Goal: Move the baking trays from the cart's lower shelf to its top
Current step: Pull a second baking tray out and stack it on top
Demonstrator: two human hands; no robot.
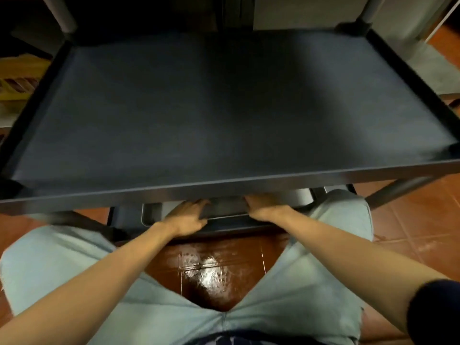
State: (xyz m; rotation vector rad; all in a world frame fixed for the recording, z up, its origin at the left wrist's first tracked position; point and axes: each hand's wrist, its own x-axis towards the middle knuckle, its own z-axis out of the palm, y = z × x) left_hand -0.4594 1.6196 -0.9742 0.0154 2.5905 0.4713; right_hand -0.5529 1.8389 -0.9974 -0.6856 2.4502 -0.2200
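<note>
Crouching in front of the cart, the person reached under the top shelf (pixel 224 108) toward the lower shelf (pixel 129 217).

Head view. Top shelf bare across its whole dark surface: no tray on it yet, so the task judged barely begun, with every transfer still to do. Trays (pixel 224 210) lay on the lower shelf, only the near edge showing below the top shelf's front rim; count not readable, the rest hidden. Left hand (pixel 186 217) curled over the near left part of the tray edge, thumb on top, fingers wrapped and closed on it. Right hand (pixel 263 207) on the near right part of the same edge, fingers tucked under the rim shadow; seemingly gripping, but how tightly could not be told.

Clearance. Gap between the shelves looked shallow, so the tray should come out level and toward the body before any lift. Knees (pixel 343 215) flanked both arms, narrowing the pull-out lane. Top shelf had a raised lip all round; tray must clear it. Wet, shiny floor (pixel 206 267) underfoot: slip risk on rising.
</note>
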